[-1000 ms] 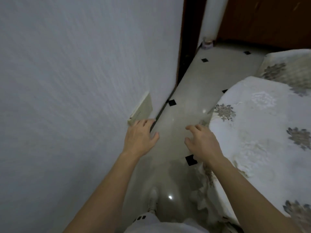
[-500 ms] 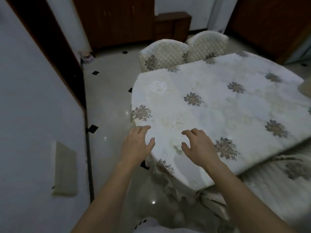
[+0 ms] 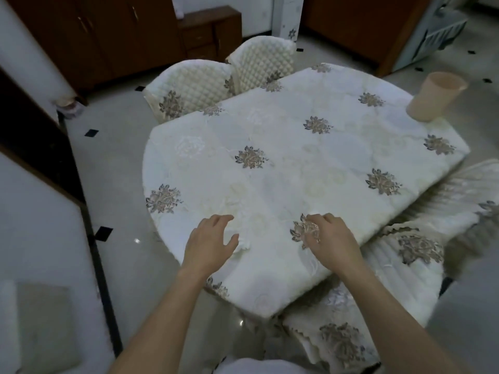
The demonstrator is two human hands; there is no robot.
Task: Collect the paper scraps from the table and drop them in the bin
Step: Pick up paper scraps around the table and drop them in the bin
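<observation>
Desk: the desk [image 3: 351, 125] is covered by a pale flowered cloth [image 3: 205, 147] that hangs over the near edge; chairs [image 3: 189, 87] are tucked in at the far side.
Paper scraps: hard to tell from the pale cloth. A ragged white patch [image 3: 243, 242] just beside the left thumb may be one. No other scrap stands out.
Left hand: the left hand [image 3: 210, 241] hovers at the near left edge of the desk, fingers spread and loosely bent, holding nothing.
Right hand: the right hand [image 3: 333, 238] is over the near edge, fingertips bent down at a flower print [image 3: 306, 230]. I cannot tell whether they pinch anything or only touch the cloth.
Bin: a beige cup [image 3: 436, 97] stands at the far right corner, well apart from both hands; it is probably the bin.
Step, as I judge it: locating and picking up the first scraps.
Risk, missed scraps: white paper on white cloth in dim light is easy to overlook.
Risk, dragged cloth: pinching fabric along with paper could pull the cloth and tip the cup near its edge.
Risk, dropped scraps: light pieces may slip out on the long reach across to the cup.
</observation>
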